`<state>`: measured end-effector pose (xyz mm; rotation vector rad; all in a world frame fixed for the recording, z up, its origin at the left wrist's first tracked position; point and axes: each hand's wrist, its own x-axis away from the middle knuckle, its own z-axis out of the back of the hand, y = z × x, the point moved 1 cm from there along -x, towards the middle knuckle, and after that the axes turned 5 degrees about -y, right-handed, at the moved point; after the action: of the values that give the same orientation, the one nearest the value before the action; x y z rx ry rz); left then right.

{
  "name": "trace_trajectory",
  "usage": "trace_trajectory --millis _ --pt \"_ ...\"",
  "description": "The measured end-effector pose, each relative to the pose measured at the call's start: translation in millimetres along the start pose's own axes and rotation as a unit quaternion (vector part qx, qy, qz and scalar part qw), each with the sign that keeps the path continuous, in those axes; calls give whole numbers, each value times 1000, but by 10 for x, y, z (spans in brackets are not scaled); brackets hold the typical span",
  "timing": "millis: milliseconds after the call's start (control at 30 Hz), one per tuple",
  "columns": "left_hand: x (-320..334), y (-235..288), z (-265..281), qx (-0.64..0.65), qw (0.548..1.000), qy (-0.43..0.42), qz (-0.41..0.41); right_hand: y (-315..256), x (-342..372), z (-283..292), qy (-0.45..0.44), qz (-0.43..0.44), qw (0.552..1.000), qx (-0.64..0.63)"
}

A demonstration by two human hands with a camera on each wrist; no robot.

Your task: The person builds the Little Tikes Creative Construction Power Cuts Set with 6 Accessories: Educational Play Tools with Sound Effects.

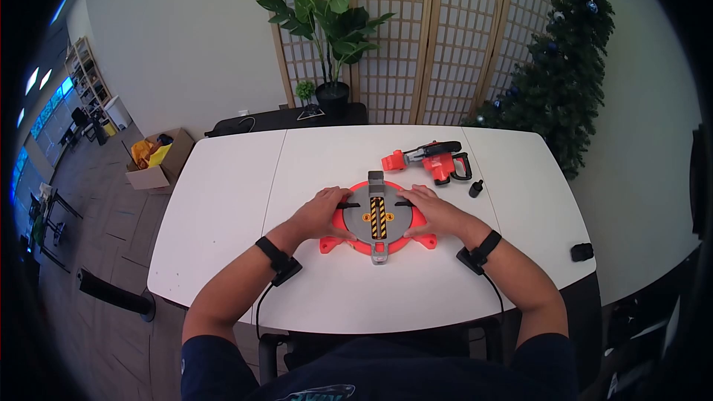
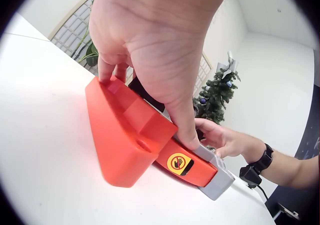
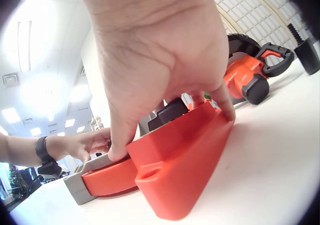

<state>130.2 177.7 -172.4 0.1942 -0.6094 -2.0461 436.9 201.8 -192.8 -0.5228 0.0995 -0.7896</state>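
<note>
A round toy miter saw base (image 1: pixel 399 224), grey on top with a red rim and red feet, lies flat on the white table. Black and yellow stripes (image 1: pixel 379 219) run down its middle. My left hand (image 1: pixel 318 214) grips its left side, thumb on the near rim and fingers at the far side. On the opposite side my right hand (image 1: pixel 443 215) holds it the same way, spanning a red foot (image 3: pixel 182 180). Small black tabs stick out beside both hands. A yellow warning sticker (image 2: pixel 179 163) shows on the front rim in the left wrist view.
Behind the base lies the red and black toy saw head (image 1: pixel 440 163), with a black threaded knob (image 1: pixel 476 188) to its right. A small black object (image 1: pixel 581 252) sits at the table's right edge. Beyond the table stand a potted plant (image 1: pixel 332 96) and a decorated tree (image 1: pixel 549 89).
</note>
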Motion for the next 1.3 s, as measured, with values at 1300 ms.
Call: trace_trajectory --millis 1300 --pt "170 -204 87 -13 999 -29 17 1462 71 1009 274 -221 923 -156"
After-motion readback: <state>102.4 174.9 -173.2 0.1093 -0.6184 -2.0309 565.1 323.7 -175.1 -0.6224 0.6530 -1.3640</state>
